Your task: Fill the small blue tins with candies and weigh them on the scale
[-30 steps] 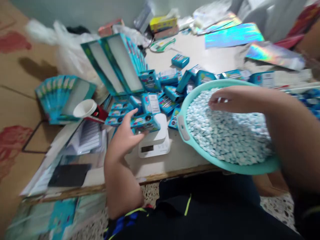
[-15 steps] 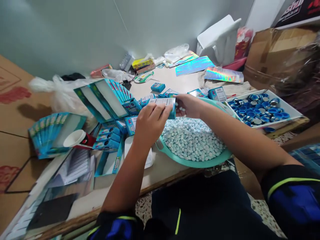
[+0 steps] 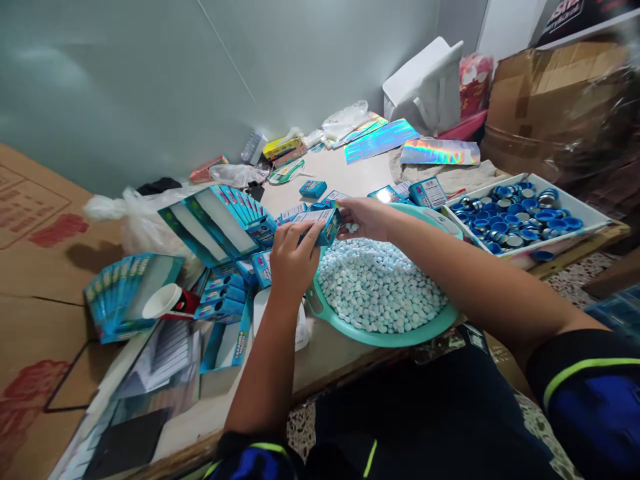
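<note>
Two hands counted: left hand (image 3: 295,257), holding one small box (image 3: 321,225), and right hand (image 3: 363,219). One teal basin (image 3: 380,340); pills (image 3: 380,287) too many to count. One white tray (image 3: 480,193); blue caps (image 3: 515,217) likewise. One paper cup (image 3: 163,301). Two holographic sheets (image 3: 440,152). One cardboard carton (image 3: 550,107).

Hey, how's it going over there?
Left hand holding small blue box. Right hand over pale blue tablets in teal basin. Blue caps in white tray beyond.
</note>
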Demonstrator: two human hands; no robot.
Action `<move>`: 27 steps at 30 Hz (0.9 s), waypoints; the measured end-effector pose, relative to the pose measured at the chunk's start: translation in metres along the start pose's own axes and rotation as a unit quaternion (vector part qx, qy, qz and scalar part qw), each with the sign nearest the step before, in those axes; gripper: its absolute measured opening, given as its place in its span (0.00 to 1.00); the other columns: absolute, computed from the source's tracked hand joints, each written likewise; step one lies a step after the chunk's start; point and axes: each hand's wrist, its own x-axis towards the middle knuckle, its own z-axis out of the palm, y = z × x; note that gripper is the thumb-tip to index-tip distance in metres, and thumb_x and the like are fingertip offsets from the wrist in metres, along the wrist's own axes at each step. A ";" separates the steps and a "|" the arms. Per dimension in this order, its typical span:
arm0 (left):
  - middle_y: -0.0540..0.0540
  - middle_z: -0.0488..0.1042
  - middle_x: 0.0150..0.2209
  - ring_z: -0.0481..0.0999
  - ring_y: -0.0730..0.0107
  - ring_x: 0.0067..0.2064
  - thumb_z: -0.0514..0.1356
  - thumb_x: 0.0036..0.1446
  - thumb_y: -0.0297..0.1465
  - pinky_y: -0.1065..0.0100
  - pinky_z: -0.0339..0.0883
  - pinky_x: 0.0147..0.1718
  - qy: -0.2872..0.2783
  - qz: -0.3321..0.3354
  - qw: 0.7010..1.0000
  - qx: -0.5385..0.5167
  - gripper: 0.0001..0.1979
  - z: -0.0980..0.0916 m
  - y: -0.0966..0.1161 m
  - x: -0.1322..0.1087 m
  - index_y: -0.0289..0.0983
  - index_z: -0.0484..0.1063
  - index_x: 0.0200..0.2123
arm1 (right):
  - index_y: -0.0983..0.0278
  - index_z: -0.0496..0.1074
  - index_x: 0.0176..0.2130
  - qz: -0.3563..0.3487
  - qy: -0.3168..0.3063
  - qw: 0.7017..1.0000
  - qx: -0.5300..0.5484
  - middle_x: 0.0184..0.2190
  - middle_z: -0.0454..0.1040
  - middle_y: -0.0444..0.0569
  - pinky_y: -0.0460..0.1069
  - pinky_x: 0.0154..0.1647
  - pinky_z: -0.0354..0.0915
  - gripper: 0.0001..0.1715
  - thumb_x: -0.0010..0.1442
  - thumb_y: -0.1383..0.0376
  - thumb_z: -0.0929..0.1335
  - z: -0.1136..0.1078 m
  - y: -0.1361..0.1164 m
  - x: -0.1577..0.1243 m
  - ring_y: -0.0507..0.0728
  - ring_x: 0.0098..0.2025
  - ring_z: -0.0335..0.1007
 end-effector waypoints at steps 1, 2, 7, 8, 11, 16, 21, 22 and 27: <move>0.42 0.80 0.51 0.75 0.54 0.54 0.58 0.63 0.24 0.52 0.67 0.59 0.006 0.000 1.000 0.005 0.22 -0.001 -0.001 -0.001 0.46 0.79 0.56 | 0.64 0.68 0.34 -0.016 0.009 0.999 -0.045 0.27 0.73 0.49 0.48 0.38 0.72 0.20 0.74 0.56 0.61 -0.002 0.000 0.001 0.52 0.29 0.71; 0.43 0.80 0.50 0.76 0.55 0.54 0.59 0.62 0.24 0.53 0.68 0.59 0.015 -0.003 1.000 0.008 0.21 -0.003 -0.001 -0.003 0.46 0.80 0.55 | 0.64 0.68 0.32 -0.036 0.019 0.995 -0.095 0.27 0.74 0.50 0.48 0.40 0.71 0.22 0.74 0.57 0.60 -0.004 -0.001 0.002 0.53 0.31 0.72; 0.44 0.81 0.49 0.80 0.55 0.52 0.68 0.56 0.32 0.54 0.74 0.56 0.055 -0.142 0.988 -0.031 0.19 -0.024 0.001 -0.020 0.44 0.81 0.52 | 0.64 0.70 0.22 -0.099 0.080 0.894 -0.430 0.24 0.72 0.51 0.50 0.42 0.62 0.24 0.67 0.56 0.68 -0.018 -0.002 -0.001 0.57 0.35 0.70; 0.44 0.81 0.49 0.80 0.54 0.52 0.70 0.55 0.34 0.54 0.74 0.56 0.055 -0.190 0.979 -0.050 0.20 -0.031 0.000 -0.026 0.44 0.80 0.52 | 0.63 0.71 0.23 -0.100 0.084 0.862 -0.490 0.25 0.72 0.51 0.50 0.40 0.60 0.23 0.66 0.55 0.68 -0.021 -0.002 -0.002 0.57 0.35 0.69; 0.45 0.82 0.47 0.82 0.54 0.50 0.75 0.49 0.38 0.54 0.76 0.55 0.049 -0.336 0.929 -0.145 0.26 -0.053 -0.011 -0.049 0.42 0.79 0.52 | 0.63 0.77 0.30 -0.088 0.062 0.817 -0.566 0.28 0.75 0.50 0.51 0.36 0.57 0.21 0.67 0.53 0.66 -0.025 -0.002 -0.005 0.56 0.33 0.67; 0.44 0.83 0.41 0.84 0.57 0.43 0.79 0.39 0.38 0.60 0.80 0.46 0.000 -0.451 0.848 -0.277 0.29 -0.078 -0.044 -0.098 0.37 0.77 0.45 | 0.63 0.80 0.36 -0.052 0.039 0.772 -0.633 0.32 0.78 0.51 0.52 0.33 0.58 0.23 0.67 0.52 0.64 -0.023 -0.001 -0.005 0.56 0.31 0.68; 0.44 0.83 0.41 0.84 0.58 0.42 0.80 0.37 0.38 0.61 0.81 0.43 -0.018 -0.520 0.796 -0.308 0.33 -0.072 -0.060 -0.136 0.37 0.74 0.47 | 0.62 0.81 0.45 -0.036 0.021 0.740 -0.672 0.42 0.81 0.52 0.53 0.41 0.64 0.25 0.67 0.49 0.64 -0.025 0.002 -0.008 0.57 0.38 0.73; 0.44 0.82 0.42 0.84 0.58 0.43 0.80 0.37 0.38 0.61 0.80 0.44 -0.030 -0.525 0.791 -0.313 0.34 -0.070 -0.061 -0.140 0.37 0.74 0.47 | 0.62 0.81 0.47 -0.033 0.011 0.739 -0.673 0.45 0.81 0.53 0.53 0.43 0.65 0.26 0.66 0.48 0.64 -0.028 0.004 -0.008 0.57 0.40 0.73; 0.38 0.79 0.53 0.81 0.52 0.55 0.79 0.42 0.39 0.53 0.76 0.56 -0.058 -0.501 0.782 -0.367 0.39 -0.074 -0.063 -0.150 0.39 0.71 0.57 | 0.56 0.81 0.48 -0.051 -0.083 0.737 -0.669 0.55 0.78 0.53 0.57 0.52 0.68 0.32 0.59 0.39 0.66 -0.052 0.014 0.003 0.62 0.50 0.74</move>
